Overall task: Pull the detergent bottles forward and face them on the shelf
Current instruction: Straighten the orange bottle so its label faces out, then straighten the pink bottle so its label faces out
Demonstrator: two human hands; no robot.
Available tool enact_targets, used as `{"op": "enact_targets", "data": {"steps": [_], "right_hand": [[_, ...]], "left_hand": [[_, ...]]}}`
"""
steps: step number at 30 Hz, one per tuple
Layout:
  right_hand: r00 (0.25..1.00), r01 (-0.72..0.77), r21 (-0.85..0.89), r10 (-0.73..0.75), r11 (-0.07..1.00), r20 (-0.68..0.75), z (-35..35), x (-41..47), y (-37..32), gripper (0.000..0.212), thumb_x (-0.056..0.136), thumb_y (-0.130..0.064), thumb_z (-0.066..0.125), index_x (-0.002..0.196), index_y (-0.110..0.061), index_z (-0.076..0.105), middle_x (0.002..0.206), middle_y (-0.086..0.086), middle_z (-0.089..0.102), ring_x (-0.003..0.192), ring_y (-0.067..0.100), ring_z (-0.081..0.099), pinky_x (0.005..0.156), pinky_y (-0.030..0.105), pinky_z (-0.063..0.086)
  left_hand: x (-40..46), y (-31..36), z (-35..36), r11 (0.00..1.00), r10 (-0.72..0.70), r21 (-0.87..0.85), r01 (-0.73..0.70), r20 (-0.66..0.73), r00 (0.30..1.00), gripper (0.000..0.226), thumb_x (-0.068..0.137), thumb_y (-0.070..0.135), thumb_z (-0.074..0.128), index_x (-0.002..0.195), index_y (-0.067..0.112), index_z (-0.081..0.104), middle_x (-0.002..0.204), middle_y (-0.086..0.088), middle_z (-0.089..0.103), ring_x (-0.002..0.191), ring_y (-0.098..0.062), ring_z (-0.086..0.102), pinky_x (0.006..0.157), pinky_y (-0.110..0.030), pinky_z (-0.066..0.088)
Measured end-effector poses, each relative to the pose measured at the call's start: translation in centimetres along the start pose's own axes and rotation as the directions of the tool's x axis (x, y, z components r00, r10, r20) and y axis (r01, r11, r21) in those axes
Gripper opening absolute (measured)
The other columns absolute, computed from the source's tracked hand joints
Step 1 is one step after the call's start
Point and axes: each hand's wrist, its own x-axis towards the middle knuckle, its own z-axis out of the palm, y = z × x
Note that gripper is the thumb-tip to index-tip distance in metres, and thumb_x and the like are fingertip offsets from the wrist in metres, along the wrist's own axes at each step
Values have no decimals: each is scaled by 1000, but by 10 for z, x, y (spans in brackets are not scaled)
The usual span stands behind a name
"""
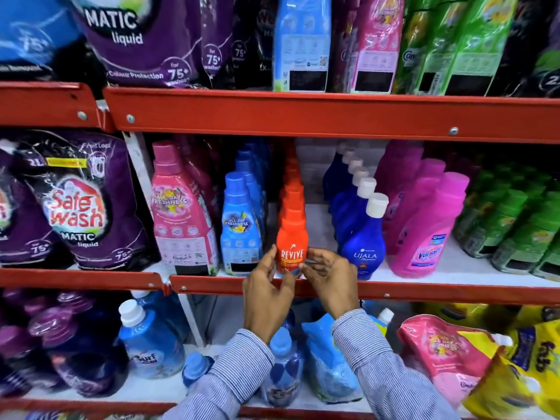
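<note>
Sleeves, striped, at 6 o'clock, one per forearm, converging upward. Left hand (268,291) at 7 o'clock of the Revive bottle (291,237), fingers curled, tips touching the label's left edge. Right hand (331,280) at 5 o'clock of the same bottle, thumb and forefinger pinching the lower right side of the label. Both hands partly closed around the base, not fully wrapped; equally near. Bottle upright, long axis vertical, standing at the front lip of the red metal shelf (394,291), label facing outward. Probable step: final squaring of the label, a small twist about the vertical axis.

Orange plastic, smooth and glossy, rounded shoulders, tapered cap. Behind, toward 12 o'clock, a single file of identical orange bottles (292,189) receding to the back. At 9 o'clock, just beside, blue All Day Freshness bottle (241,228); at 3 o'clock, deep blue Ujala bottle (365,244) with white cap, leaning slightly.
</note>
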Motion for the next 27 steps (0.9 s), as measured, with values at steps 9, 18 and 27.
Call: {"op": "enact_targets", "data": {"steps": [9,18,27], "right_hand": [[992,37,-2,-37,999,-119,-21,-21,3,32,78,-4,75,105,-20,71,93,0,77,83,7,73,78,20,57],[828,97,-74,-121,993,-547,-135,-36,29,21,74,-9,55,72,-29,62,66,-15,68,59,0,57,63,16,47],[978,24,-334,-91,942,-188,-220,24,66,42,80,7,60,121,-6,59,106,8,71,87,17,67,79,14,47]], "left_hand": [[-18,9,-3,993,109,-31,-114,-137,985,58,78,35,60,134,23,63,130,2,70,120,-12,66,107,-46,54],[-50,43,79,980,118,-165,-111,33,992,39,78,29,59,115,39,67,99,12,77,91,-6,75,90,-24,59],[-47,70,180,997,5,74,-22,223,975,82,72,47,56,144,10,52,142,-9,62,130,-18,61,114,-43,48]]}}
